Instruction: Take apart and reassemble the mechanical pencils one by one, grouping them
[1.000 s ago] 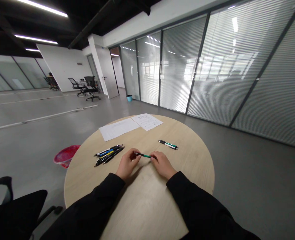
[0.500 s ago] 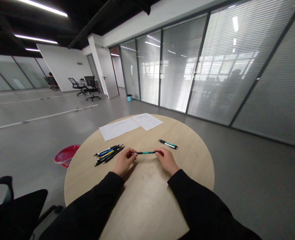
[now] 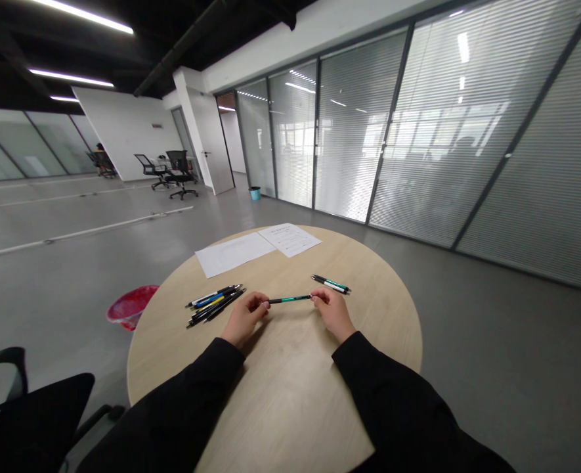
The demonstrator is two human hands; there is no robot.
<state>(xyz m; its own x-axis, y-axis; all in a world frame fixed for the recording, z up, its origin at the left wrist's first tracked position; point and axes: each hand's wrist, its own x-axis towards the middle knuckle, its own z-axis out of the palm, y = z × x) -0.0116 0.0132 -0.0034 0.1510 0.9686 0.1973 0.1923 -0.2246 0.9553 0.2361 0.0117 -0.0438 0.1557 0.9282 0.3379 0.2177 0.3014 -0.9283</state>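
Left hand [image 3: 243, 319] grips green pen [image 3: 284, 300]; pen pile [image 3: 214, 303] beside, contact unclear.

The table [image 3: 290, 394] looks like smooth wood, a bit shiny. Over it, the held green pen [image 3: 289, 299] looks like shiny plastic. The sheets [image 3: 236, 254] on it are smooth, dull paper. The black sleeves [image 3: 172, 407] over its near edge are dull cloth.
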